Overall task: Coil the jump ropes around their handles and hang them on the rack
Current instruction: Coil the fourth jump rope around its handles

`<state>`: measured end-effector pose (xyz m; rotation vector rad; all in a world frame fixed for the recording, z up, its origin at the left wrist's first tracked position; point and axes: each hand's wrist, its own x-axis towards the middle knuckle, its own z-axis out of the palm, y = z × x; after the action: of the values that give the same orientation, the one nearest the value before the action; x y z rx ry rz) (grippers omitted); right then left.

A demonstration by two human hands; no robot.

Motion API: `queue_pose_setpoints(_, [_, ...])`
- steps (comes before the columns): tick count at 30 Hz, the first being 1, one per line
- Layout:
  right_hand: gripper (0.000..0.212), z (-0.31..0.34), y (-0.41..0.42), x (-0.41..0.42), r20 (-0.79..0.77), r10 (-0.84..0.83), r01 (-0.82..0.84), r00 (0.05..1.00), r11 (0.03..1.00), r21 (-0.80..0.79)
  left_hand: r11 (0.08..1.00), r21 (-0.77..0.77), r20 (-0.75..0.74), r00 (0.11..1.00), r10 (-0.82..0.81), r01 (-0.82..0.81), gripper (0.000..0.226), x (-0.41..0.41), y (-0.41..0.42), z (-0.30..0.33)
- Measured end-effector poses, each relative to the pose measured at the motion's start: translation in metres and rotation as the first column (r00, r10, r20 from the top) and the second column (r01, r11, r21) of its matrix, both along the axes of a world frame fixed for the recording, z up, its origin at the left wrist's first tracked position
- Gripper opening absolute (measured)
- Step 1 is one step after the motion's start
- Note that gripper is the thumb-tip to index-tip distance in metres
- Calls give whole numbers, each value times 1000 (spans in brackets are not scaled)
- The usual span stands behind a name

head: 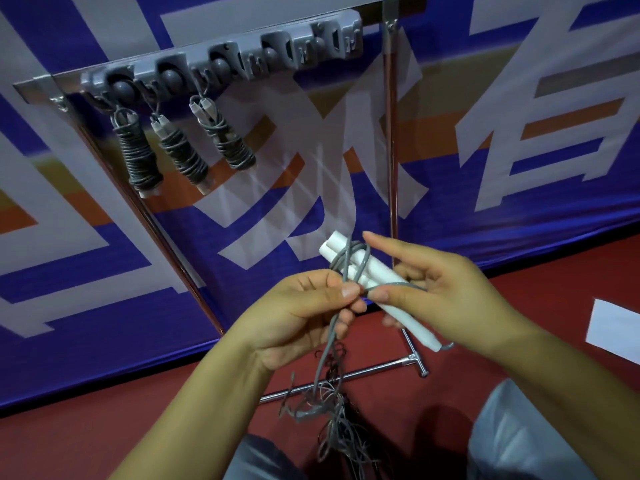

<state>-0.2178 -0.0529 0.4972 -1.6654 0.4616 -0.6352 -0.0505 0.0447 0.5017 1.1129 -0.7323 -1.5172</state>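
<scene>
Grey rack [221, 60] fixed to a metal bar, upper left, in front of a blue banner [519, 209] with white characters. Three coiled ropes [180, 150] hang from its left hooks, side by side, each a dark cord wound tight round pale handles, long axes hanging down and tilted toward lower right. The slots further right on the rack hold nothing.

Centre of view: a pair of white handles [372, 282] held together, parallel, long axis running from upper left to lower right. The blunt ends point up-left toward the banner; the tapered end points down-right. Right hand [446, 292] closed around the handles from the right side, index finger stretched out above them. A few turns of grey cord [349, 261] cross the upper part of the handles.

Left hand [304, 313] pinches the cord between thumb and fingers, just left of the handles. Below it the cord drops into a loose tangle [332, 417] above the red floor [104, 434]. The stand's metal foot [381, 367] lies on the floor behind.
</scene>
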Motion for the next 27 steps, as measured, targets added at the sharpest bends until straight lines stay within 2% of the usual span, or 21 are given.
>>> queue_pose_setpoints(4, [57,-1,2,2,34,21,-26,999,983,181,1000,14,-11,1000,-7,8,35,5,4,-2])
queue_pose_setpoints(7, [51,-2,0,2,45,19,-30,999,966,255,998,-15,-24,998,61,-61,31,9,9,-1])
queue_pose_setpoints(11, [39,-2,-2,0,49,8,-20,999,965,261,985,-54,36,985,168,-166,13,5,19,5])
queue_pose_setpoints(15, [36,-2,-2,0,81,24,-44,996,964,262,974,-64,73,972,222,-218,8,0,20,5])
queue_pose_setpoints(18, [42,-5,-2,-2,110,68,-100,992,944,314,958,-100,126,952,278,-267,7,-2,18,3])
queue_pose_setpoints(22, [57,-6,-6,-4,195,154,-215,969,913,347,929,-189,125,931,343,-317,23,-5,20,8])
queue_pose_setpoints(27, [61,-7,-9,-2,192,135,-198,972,911,362,908,-218,112,915,387,-357,15,-6,21,14])
